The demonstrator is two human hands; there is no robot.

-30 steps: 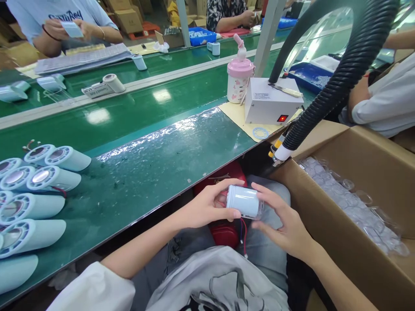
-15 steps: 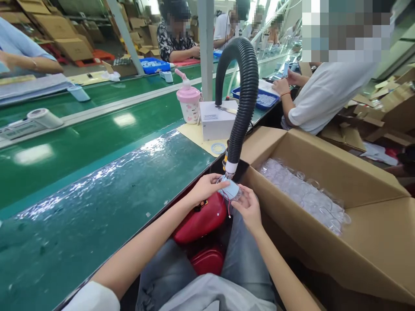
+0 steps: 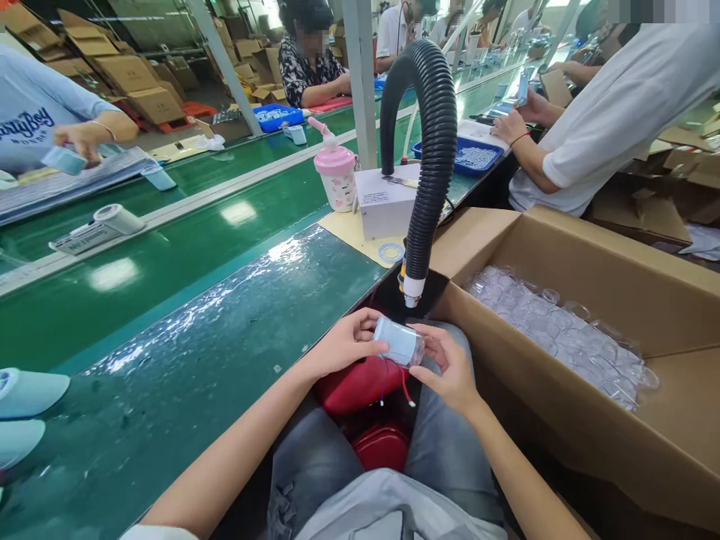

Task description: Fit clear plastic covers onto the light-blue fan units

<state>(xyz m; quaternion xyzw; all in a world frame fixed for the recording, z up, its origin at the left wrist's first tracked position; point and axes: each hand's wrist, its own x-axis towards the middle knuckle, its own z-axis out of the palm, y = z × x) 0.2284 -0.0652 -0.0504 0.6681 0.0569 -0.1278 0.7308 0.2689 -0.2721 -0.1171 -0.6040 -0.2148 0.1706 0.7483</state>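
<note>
Now, from the head view, you've got the pale blue cylinder (image 3: 397, 341) up between both hands, over your lap and just off the near edge of the green bench (image 3: 225, 337). Its long axis runs across you, from your left hand (image 3: 346, 346) to your right hand (image 3: 448, 369), dipping a little toward the right. Your left is grasping the left end, thumb along the front. Your right has thumb and fingers about the clear end (image 3: 418, 349) (how hard they press, I can't tell).

Look at the gap that matters: the metal-tipped nozzle (image 3: 414, 292) of the black hose (image 3: 436, 135) hangs just above the right part of the cylinder, apart from it, with neither hand on it. Red wire (image 3: 406, 384) and blue wire (image 3: 383, 384) dangle below, over the red bag (image 3: 352, 386). To your right, nearer that hand, stands the carton (image 3: 500, 360) of clear plastic pieces (image 3: 554, 330).

And the change: half a second ago the nozzle met the cylinder near your left fingers, wires across its front; now there's space between, and the wires hang from its underside.
</note>
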